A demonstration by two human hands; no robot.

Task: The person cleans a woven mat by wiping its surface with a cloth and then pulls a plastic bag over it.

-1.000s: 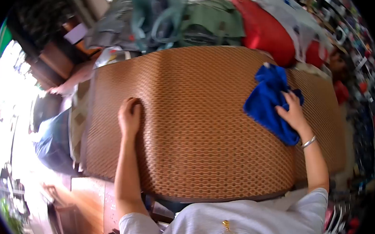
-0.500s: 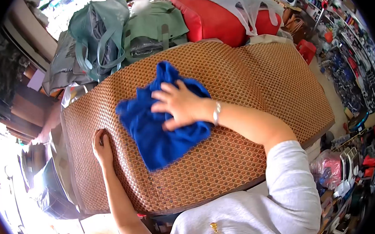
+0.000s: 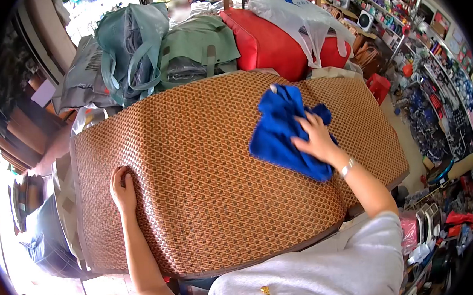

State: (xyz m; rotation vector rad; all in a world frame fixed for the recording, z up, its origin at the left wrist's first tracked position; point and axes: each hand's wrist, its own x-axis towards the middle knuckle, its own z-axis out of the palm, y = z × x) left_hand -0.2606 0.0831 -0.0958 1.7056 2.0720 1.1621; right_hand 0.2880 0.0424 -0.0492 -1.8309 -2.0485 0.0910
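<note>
Right grip (image 3: 317,140), fingers spread, presses the blue cloth (image 3: 280,127) lying beneath it on the woven mat (image 3: 212,198).

The cloth (image 3: 276,131) is deep blue, rumpled and loosely spread, lying right of centre on the mat (image 3: 211,171). The mat is woven in tan and dark brown with a dark edging, laid out wide from left to right, with a rounded ridge running near to far on its left side.
</note>
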